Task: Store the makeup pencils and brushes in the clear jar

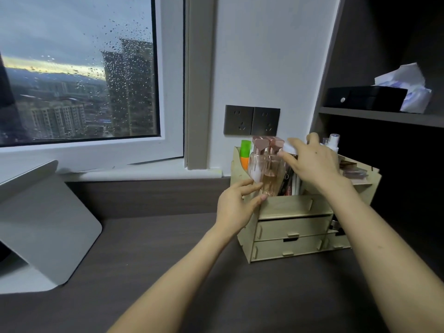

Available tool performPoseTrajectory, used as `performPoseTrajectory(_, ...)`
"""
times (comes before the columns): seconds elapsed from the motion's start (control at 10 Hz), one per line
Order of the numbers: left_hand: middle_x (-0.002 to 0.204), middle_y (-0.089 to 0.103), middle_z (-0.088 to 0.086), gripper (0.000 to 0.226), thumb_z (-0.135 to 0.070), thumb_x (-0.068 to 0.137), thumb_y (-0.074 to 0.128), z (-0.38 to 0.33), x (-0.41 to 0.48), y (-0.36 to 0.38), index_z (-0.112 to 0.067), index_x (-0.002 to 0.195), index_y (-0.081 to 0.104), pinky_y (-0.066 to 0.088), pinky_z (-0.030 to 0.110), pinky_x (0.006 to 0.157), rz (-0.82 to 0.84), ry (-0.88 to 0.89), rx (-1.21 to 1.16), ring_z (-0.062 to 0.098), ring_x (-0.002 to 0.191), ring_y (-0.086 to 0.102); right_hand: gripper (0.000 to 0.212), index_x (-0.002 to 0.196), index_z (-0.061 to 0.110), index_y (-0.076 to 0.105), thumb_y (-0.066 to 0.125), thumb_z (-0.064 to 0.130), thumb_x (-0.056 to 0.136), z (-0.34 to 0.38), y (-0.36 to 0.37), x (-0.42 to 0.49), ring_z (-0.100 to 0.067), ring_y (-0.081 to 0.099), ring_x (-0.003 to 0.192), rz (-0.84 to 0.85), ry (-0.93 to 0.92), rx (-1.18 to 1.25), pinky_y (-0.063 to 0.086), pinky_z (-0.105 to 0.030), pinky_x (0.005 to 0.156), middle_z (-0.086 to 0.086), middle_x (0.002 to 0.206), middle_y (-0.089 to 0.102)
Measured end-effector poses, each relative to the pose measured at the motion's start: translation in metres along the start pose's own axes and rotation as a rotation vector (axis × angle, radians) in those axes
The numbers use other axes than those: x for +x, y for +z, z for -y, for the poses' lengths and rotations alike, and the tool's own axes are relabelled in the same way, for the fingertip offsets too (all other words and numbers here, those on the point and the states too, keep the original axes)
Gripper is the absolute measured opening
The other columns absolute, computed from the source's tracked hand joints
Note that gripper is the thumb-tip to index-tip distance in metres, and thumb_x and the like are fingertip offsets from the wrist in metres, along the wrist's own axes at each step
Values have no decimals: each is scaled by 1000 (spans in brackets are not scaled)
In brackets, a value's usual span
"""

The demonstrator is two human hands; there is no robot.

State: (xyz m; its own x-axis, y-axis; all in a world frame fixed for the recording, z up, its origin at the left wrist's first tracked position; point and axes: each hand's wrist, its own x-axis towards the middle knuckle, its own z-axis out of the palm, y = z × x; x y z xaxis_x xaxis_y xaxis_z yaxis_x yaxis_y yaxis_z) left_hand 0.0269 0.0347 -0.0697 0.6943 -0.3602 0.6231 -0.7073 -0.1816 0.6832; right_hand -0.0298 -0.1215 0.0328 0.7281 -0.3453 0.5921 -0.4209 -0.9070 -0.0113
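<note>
We see open dark desk (168, 272) near and left of the wooden organizer (293, 227). Its top compartments are crowded with pump bottles (264, 164) and upright tubes (289, 183). A shelf unit (384, 116) closes the right side, a grey stand (43, 224) the far left.

Rain-speckled window (77, 68) over a dusk city, white wall (264, 56), dark desk (216, 284), dark shelving (384, 116)

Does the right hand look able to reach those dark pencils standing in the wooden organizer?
Probably yes. The right hand hovers just above the dark pencils in the wooden organizer, whose top is open; only the pink bottles crowd them on one side.
</note>
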Motion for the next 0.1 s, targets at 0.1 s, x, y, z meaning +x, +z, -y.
performPoseTrajectory(0.1,127,60,-6,35,-31,81,71,-1,-2,-9,-24,115,66,29,5,93,-30,-3,-29,6,119,50,54,131,15,47,41,51,92,8,-8,-10,-43,52,106,-172,22,-2,45,-43,79,-22,128,47)
